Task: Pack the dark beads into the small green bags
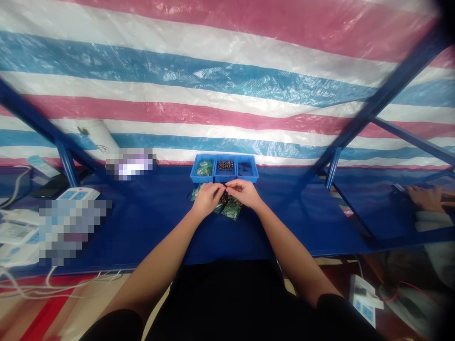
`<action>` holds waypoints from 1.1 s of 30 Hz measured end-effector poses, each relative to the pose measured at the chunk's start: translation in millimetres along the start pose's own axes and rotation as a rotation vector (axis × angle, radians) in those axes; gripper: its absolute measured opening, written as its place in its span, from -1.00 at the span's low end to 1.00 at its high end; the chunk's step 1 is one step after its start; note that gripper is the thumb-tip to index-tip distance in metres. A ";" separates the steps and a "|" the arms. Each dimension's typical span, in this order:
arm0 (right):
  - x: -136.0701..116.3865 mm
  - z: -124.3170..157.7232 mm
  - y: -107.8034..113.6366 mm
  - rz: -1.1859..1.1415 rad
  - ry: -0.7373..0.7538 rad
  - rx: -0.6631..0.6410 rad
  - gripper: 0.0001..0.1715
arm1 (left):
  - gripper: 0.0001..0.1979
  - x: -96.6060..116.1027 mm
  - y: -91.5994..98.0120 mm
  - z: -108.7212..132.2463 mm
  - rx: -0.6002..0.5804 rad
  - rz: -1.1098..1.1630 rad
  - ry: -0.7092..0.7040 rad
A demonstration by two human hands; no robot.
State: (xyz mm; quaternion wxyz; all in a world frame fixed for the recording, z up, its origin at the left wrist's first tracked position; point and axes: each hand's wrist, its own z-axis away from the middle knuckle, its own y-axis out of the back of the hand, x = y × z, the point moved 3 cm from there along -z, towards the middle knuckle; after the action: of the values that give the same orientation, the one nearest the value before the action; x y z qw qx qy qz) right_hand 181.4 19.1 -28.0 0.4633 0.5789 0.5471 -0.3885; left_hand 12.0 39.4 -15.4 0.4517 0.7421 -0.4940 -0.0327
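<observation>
My left hand (206, 198) and my right hand (245, 193) meet fingertip to fingertip above the blue table, just in front of three blue bins. Both are closed in a pinch; whatever sits between the fingers is too small to make out. Beneath them lies a pile of small dark parts (224, 199) with green pieces (231, 211) that look like circuit boards or small packets. The left bin (202, 179) holds green pieces, the middle bin (224, 179) small dark and gold parts, the right bin (248, 179) dark flat pieces.
A white power strip (76, 193) and cables crowd the table's left side. Blue metal frame bars (355, 121) rise on both sides, before a striped plastic sheet (213, 76). Another person's hands (426, 196) are at the far right; another power strip (364, 303) sits lower right.
</observation>
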 end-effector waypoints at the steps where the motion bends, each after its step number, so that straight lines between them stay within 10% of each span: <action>1: 0.0 0.1 0.0 0.003 0.000 0.000 -0.62 | -0.78 0.8 0.2 -0.2 -0.007 -0.001 -0.003; 33: 1.9 -1.6 1.6 -0.016 -0.016 0.016 -0.59 | -0.76 -2.6 -1.5 1.5 0.017 -0.021 0.047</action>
State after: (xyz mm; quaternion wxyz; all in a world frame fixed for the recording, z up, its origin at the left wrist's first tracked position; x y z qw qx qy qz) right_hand 183.2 21.2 -29.2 0.4598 0.5749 0.5449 -0.4014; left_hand 11.0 40.6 -18.3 0.4564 0.7517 -0.4759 -0.0157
